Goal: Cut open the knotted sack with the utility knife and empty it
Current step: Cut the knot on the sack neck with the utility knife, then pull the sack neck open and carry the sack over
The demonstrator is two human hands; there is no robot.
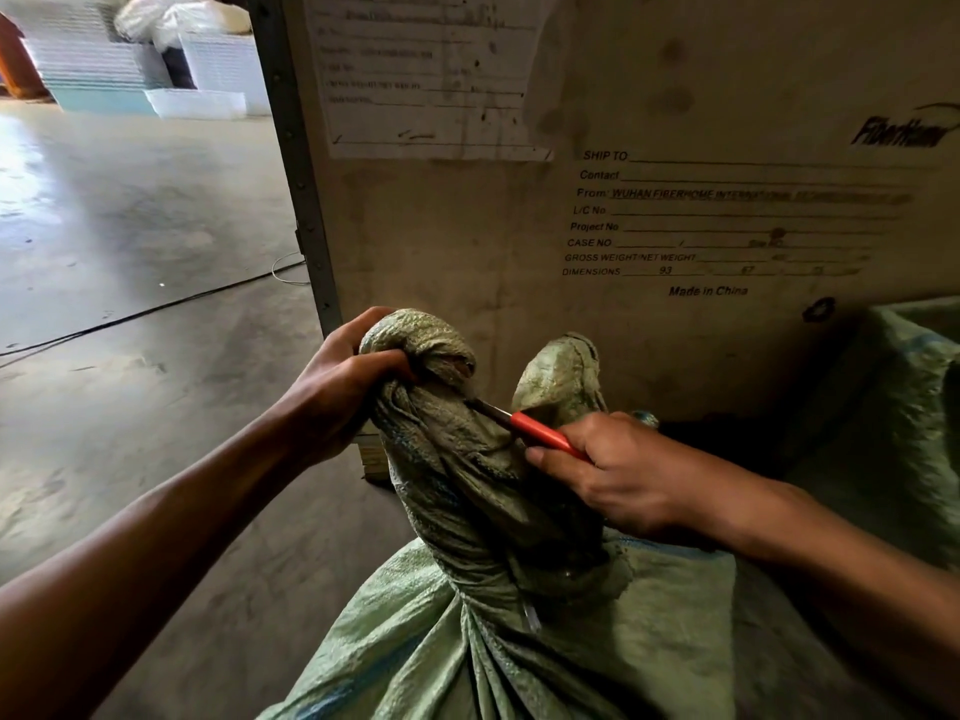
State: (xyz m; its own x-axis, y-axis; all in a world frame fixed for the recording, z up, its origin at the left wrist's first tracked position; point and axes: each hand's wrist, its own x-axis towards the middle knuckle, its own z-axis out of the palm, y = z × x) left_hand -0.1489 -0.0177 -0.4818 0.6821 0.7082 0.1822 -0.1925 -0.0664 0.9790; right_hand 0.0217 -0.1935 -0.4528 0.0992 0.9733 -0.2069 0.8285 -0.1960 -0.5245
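While the twisted knot of the green woven plastic sack (467,459), standing before the crate, is clenched by the left hand (337,387) and the red-handled utility knife (540,433) is gripped by the closed right hand (623,470), a slipping blade is judged liable to cut those clenched fingers (384,361).

Coarse woven sack (467,641) (matt), glossy plastic knife handle (540,431)

Left hand (340,379) grips sack (467,641) knot (436,366) — right hand (618,470) presses knife (537,432) in.

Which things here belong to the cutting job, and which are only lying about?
Job: green knotted sack; red utility knife in right hand; left hand gripping the knot.
Lying about: printed crate; floor cable; second green sack.
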